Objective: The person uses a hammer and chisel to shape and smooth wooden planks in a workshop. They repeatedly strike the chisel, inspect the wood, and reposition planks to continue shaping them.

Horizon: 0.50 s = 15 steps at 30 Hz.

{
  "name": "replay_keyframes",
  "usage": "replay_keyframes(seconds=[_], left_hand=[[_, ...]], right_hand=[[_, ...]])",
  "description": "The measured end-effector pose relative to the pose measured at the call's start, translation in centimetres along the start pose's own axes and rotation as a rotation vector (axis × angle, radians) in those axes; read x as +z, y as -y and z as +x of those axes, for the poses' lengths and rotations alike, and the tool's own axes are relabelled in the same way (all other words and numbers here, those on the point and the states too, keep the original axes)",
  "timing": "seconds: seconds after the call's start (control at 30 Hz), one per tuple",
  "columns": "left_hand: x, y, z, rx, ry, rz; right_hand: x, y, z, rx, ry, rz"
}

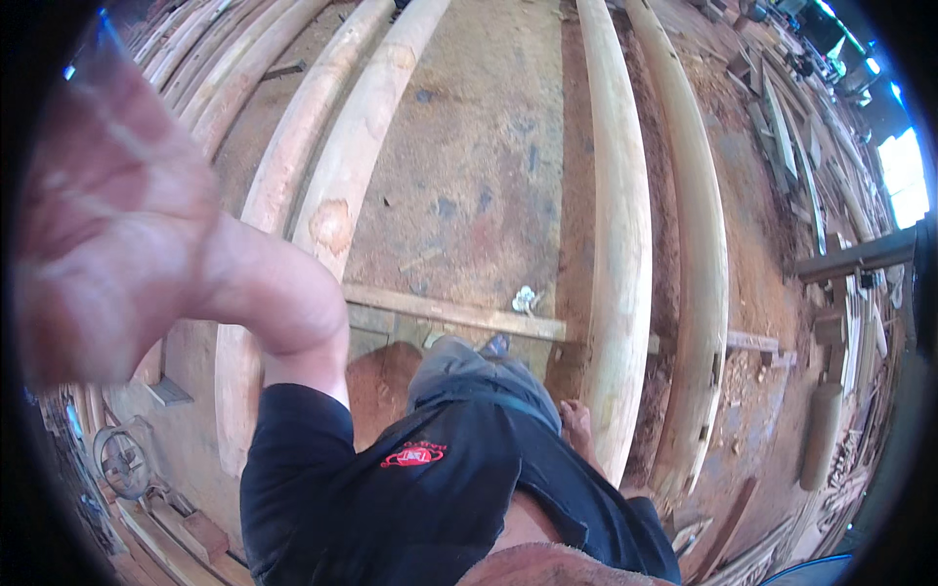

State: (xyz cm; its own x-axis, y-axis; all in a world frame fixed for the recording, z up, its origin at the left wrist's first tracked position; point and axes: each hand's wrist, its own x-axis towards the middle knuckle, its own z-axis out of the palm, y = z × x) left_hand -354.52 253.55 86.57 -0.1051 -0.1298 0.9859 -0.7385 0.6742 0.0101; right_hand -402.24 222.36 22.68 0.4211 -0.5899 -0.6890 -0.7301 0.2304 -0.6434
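My left hand point(117, 225) is raised close to the camera at the left rim, its palm toward me and blurred. Its fingers run into the dark edge, so their pose is unclear, and no object shows in the palm. Low by my hip, my right hand point(576, 425) hangs with its fingers curled in, small in view. Nothing sticks out of it. Just right of that hand lies a long, peeled pale log point(618, 225); whether the two touch is hard to judge.
A second log point(699, 264) lies farther right, and two more point(362, 137) point(278, 186) run along my left. A wooden crosspiece point(454, 311) spans the floor before my feet, with a small whitish crumpled thing point(526, 299) beside it. Stacked timber point(831, 166) lines the right; a spoked wheel point(124, 461) stands lower left.
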Motion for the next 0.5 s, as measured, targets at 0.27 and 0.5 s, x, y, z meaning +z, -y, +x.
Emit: replay_keyframes(seconds=[0.27, 0.5], left_hand=[[6.8, 19.3, -38.9, -1.535, -0.54, 0.336], [5.9, 12.8, -69.3, -2.123, -0.507, -0.325]], right_hand=[[1.5, 15.0, 13.5, 0.045, -0.031, 0.027], [6.7, 31.6, 25.4, 0.058, 0.036, -0.035]])
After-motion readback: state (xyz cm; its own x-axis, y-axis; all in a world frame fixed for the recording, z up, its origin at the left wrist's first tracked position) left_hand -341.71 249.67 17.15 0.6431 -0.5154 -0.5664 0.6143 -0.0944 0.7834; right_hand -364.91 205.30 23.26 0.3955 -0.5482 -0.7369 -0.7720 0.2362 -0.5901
